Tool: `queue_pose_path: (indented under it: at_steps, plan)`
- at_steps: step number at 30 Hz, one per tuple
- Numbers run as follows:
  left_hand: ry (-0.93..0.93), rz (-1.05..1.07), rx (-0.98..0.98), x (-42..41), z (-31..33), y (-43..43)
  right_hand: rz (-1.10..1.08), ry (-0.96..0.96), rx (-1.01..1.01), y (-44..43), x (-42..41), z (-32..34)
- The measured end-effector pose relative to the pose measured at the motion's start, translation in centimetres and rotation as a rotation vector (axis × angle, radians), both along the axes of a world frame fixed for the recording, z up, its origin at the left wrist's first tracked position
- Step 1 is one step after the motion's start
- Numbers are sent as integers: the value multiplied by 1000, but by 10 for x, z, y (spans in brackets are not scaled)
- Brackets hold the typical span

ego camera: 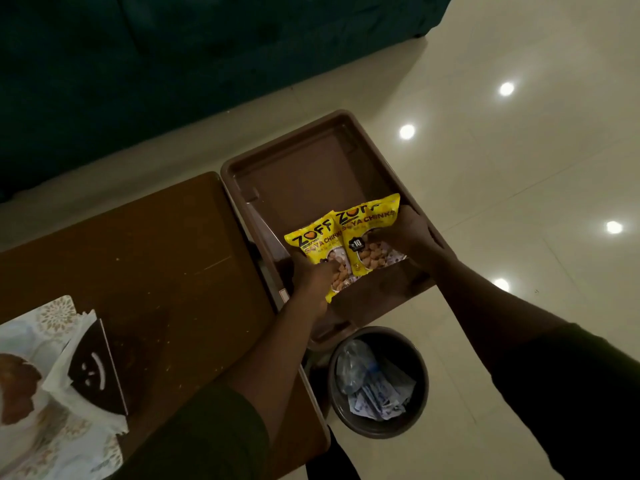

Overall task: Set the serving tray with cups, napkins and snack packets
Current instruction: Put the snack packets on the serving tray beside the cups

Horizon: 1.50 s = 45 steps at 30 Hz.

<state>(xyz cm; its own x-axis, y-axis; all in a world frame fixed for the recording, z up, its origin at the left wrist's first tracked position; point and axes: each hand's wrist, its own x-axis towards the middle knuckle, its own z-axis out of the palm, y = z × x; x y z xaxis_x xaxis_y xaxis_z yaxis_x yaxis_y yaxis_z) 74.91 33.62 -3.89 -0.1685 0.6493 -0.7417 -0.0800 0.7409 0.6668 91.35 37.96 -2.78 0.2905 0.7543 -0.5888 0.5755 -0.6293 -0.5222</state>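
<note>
A brown plastic serving tray (311, 161) juts out past the right end of the wooden table. Two yellow snack packets lie side by side at its near part. My left hand (313, 275) grips the left packet (317, 242) at its lower edge. My right hand (408, 233) holds the right packet (367, 225) from its right side. A black napkin holder (95, 368) with white napkins stands at the table's near left. No cups are in view.
The wooden table (149, 251) fills the left centre, with a patterned mat (59, 317) at its near left corner. A round waste bin (379, 381) with crumpled wrappers stands on the tiled floor under the tray. A dark sofa (173, 64) runs behind.
</note>
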Motion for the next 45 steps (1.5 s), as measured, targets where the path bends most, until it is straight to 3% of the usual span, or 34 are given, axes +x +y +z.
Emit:
queue_pose_path:
  at_steps: [9, 13, 17, 25, 33, 37, 45]
  plan:
    - [0, 24, 153, -29, 17, 14, -296, 390, 140, -6, -6, 19]
    - [-69, 19, 197, -43, 32, 16, -319, 349, 297, -10, -23, 25]
    - [-128, 2, 244, -73, 47, 11, -188, 336, 352, -12, -53, 35]
    - [-203, 74, 291, -178, 72, -23, -73, 530, 387, -32, -162, 76]
    - [-225, 135, 405, -306, 99, -70, -97, 692, 386, -63, -288, 106]
    - [-226, 184, 460, -373, 114, -89, -177, 727, 382, -70, -353, 122]
    - [-187, 300, 446, -484, 124, -133, -91, 768, 351, -78, -454, 133]
